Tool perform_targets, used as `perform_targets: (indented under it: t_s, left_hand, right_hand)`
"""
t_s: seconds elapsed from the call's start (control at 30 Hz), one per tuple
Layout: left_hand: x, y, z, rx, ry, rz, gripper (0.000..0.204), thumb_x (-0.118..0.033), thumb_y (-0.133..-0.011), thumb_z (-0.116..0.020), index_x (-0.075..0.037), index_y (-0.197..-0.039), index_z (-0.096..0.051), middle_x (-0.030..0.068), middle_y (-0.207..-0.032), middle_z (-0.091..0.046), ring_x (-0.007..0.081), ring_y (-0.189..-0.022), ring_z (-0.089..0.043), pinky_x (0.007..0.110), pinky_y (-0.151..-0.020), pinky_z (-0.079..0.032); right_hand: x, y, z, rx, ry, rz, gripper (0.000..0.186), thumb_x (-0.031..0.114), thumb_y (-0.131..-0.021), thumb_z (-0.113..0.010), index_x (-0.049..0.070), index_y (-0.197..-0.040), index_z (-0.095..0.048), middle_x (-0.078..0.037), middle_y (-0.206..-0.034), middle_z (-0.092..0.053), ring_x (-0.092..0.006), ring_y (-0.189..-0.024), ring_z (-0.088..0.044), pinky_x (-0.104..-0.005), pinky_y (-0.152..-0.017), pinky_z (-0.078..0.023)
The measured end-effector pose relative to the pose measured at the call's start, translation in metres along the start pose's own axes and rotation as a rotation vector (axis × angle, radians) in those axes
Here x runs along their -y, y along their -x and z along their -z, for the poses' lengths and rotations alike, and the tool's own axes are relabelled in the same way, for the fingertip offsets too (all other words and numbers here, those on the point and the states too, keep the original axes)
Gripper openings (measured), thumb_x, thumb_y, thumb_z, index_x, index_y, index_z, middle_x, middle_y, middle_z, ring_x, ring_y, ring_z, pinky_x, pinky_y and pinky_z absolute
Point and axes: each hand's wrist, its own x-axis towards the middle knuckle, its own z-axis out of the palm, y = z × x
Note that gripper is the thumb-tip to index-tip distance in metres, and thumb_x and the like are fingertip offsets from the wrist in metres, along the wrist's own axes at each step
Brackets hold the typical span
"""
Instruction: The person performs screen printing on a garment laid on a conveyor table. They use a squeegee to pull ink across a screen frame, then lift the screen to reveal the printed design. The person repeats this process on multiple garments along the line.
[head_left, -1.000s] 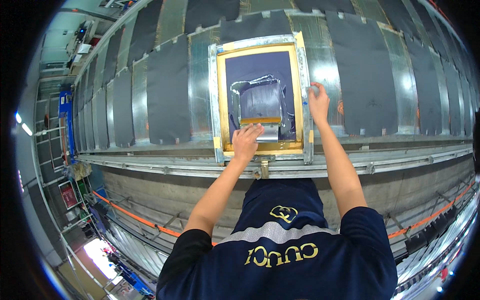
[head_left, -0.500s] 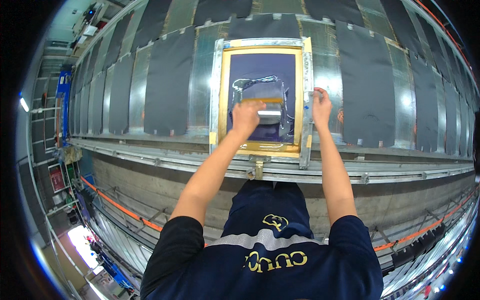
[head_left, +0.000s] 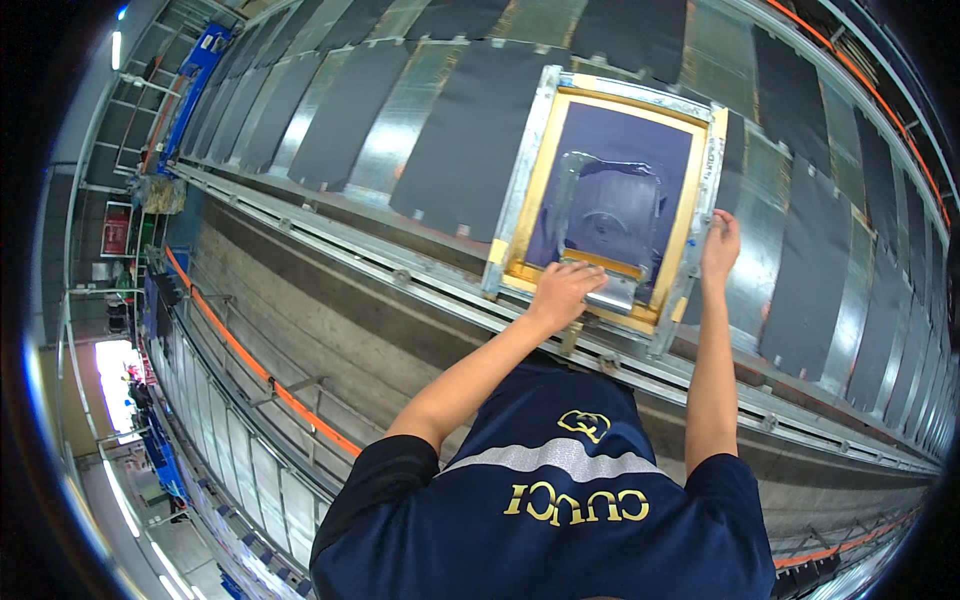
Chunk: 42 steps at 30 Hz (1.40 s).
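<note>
My left hand (head_left: 567,293) is closed on a squeegee (head_left: 614,291) with a metal face and an amber blade, at the near end of a screen-printing frame (head_left: 690,205). Purple mesh (head_left: 622,128) fills the frame, and a glossy wet patch (head_left: 608,200) covers its middle. The yellowish inner frame sits inside a metal surround (head_left: 533,150). At the surround's right side rests my right hand (head_left: 720,245), fingers bent against its edge; it is hidden whether they grip it.
Dark rectangular panels (head_left: 470,130) lie in rows on a long shiny table around the frame. A metal rail (head_left: 440,285) runs along its near edge, below my hands. An orange bar (head_left: 250,350) crosses lower left, and blue machinery (head_left: 195,90) stands far left.
My left hand has drawn the squeegee toward me, from mid-mesh to the frame's near end. The view has turned, so the frame appears tilted and further right. My right hand stays at the surround.
</note>
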Motion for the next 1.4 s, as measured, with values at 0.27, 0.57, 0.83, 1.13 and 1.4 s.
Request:
perform_targets:
  t_s: [0.27, 0.57, 0.83, 1.13, 1.4]
  left_hand:
    - [0.224, 0.07, 0.121, -0.064, -0.087, 0.06, 0.056, 0.001, -0.073, -0.068, -0.022, -0.124, -0.075, -0.0032, -0.134, -0.072, 0.0207, -0.126, -0.065, 0.04, -0.102, -0.045]
    - [0.286, 0.124, 0.157, -0.027, -0.09, -0.012, 0.053, -0.003, -0.075, -0.072, -0.021, -0.125, -0.073, -0.0039, -0.136, -0.07, 0.0238, -0.125, -0.064, 0.045, -0.105, -0.048]
    - [0.325, 0.041, 0.159, -0.035, -0.106, -0.009, 0.048, -0.001, -0.076, -0.071, -0.022, -0.12, -0.075, -0.0043, -0.129, -0.072, 0.0219, -0.12, -0.066, 0.042, -0.101, -0.051]
    - [0.355, -0.088, 0.156, -0.117, -0.147, 0.037, 0.034, 0.001, -0.079, -0.069, -0.02, -0.104, -0.081, 0.0007, -0.112, -0.079, 0.0218, -0.105, -0.073, 0.042, -0.083, -0.055]
    - [0.321, 0.041, 0.144, -0.152, -0.098, -0.044, 0.045, 0.005, -0.074, -0.069, -0.022, -0.108, -0.079, -0.0031, -0.116, -0.078, 0.0199, -0.109, -0.072, 0.04, -0.09, -0.051]
  right_hand:
    - [0.088, 0.117, -0.244, 0.025, -0.02, -0.134, 0.021, 0.026, -0.104, -0.061, 0.008, -0.112, -0.071, -0.008, -0.078, -0.065, -0.0162, -0.068, -0.054, -0.036, -0.067, -0.047]
    - [0.131, 0.14, -0.301, 0.014, 0.083, -0.169, 0.021, 0.024, -0.105, -0.058, 0.009, -0.113, -0.07, -0.01, -0.066, -0.055, -0.0203, -0.062, -0.051, -0.0412, -0.062, -0.042]
    - [0.131, 0.136, -0.316, -0.004, 0.111, -0.146, 0.019, 0.023, -0.104, -0.06, 0.01, -0.111, -0.072, -0.013, -0.068, -0.061, -0.0248, -0.063, -0.057, -0.0434, -0.066, -0.046]
    - [0.142, 0.137, -0.311, 0.02, 0.098, -0.246, 0.019, 0.022, -0.103, -0.061, 0.008, -0.113, -0.072, -0.011, -0.07, -0.061, -0.0209, -0.064, -0.055, -0.0396, -0.067, -0.046]
    - [0.124, 0.137, -0.314, -0.009, 0.042, -0.144, 0.021, 0.022, -0.104, -0.06, 0.006, -0.113, -0.071, -0.012, -0.075, -0.064, -0.0211, -0.067, -0.057, -0.0401, -0.069, -0.047]
